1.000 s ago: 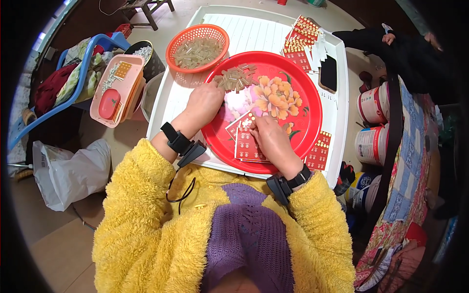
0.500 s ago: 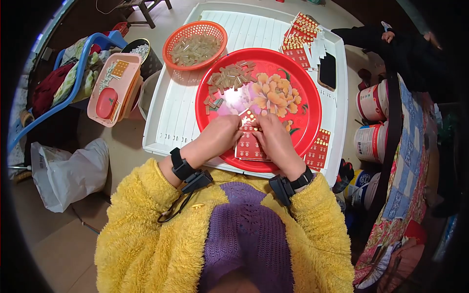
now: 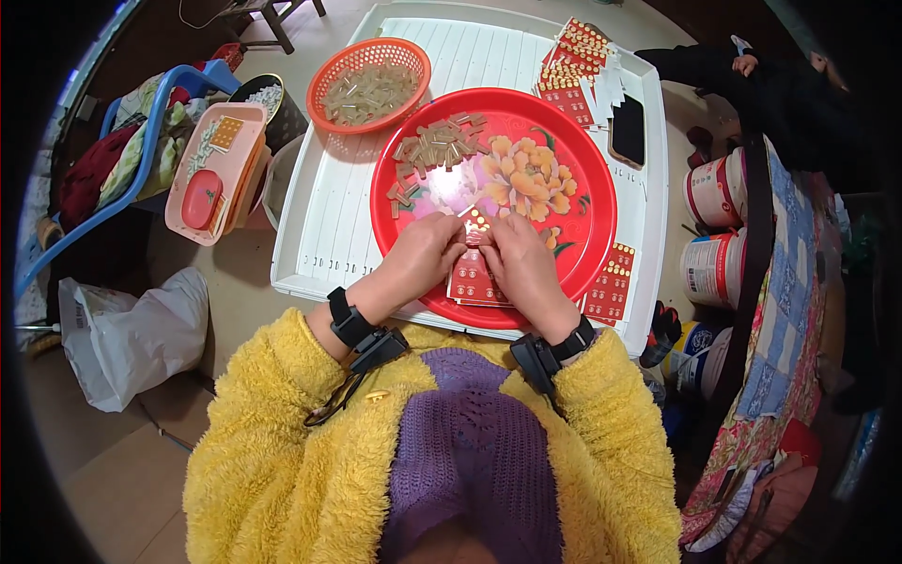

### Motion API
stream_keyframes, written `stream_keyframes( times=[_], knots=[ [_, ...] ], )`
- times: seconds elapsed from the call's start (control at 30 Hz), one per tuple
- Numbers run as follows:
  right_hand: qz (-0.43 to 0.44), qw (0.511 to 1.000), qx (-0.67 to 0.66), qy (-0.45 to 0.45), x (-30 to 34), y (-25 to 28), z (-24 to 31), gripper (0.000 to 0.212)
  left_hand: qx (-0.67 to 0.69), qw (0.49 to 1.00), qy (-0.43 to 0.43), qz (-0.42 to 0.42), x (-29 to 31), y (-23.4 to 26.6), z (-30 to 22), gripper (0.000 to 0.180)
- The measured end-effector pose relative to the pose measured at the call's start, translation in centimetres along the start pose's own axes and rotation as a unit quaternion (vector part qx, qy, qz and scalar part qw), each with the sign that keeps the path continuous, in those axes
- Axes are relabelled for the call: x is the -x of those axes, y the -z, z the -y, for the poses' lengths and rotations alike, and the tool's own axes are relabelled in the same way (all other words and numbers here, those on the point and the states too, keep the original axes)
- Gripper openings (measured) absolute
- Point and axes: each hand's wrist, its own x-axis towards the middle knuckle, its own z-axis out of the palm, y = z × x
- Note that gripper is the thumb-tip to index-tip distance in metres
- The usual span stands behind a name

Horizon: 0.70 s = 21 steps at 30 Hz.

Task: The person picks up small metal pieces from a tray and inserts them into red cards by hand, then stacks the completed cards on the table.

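My left hand (image 3: 420, 258) and my right hand (image 3: 520, 258) meet over the near part of a round red tray (image 3: 583, 160) with a flower print. Together their fingertips pinch a small red envelope with gold dots (image 3: 476, 224). A short stack of similar red envelopes (image 3: 474, 282) lies on the tray under my hands. A pile of small pale brown pieces (image 3: 427, 150) sits on the tray's far left part. Both wrists wear black bands.
The red tray rests on a white slatted table (image 3: 324, 211). An orange basket (image 3: 368, 83) of pale pieces stands at the far left, red envelopes (image 3: 573, 61) and a dark phone (image 3: 628, 130) at the far right. A pink box (image 3: 211, 169), white bag (image 3: 132, 338) and buckets (image 3: 714, 193) surround it.
My left hand drew back from the pile of pieces to join my right hand. Both hands now hold the small envelope together over the tray's near part.
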Motion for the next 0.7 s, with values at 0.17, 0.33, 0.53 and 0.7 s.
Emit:
stream_keyframes(
  times=[0.17,0.33,0.53,0.7],
  knots=[
    [-0.019,1.0,0.016,-0.011,0.1,0.0,-0.1,0.016,0.157,0.982,0.103,-0.002,0.1,0.5,-1.5,0.013],
    [-0.024,0.999,0.038,-0.002,0.0,-0.1,-0.1,0.013,0.419,0.853,0.295,0.101,0.4,0.2,-2.0,0.01],
    [-0.019,0.996,0.08,0.032,0.1,-0.3,-0.3,0.013,0.515,0.784,0.344,0.043,0.4,-0.8,-1.5,0.012],
    [-0.034,0.994,0.076,0.068,0.4,0.1,-0.4,0.014,0.577,0.725,0.376,-0.014,0.0,-0.9,-1.5,0.012]
  ],
)
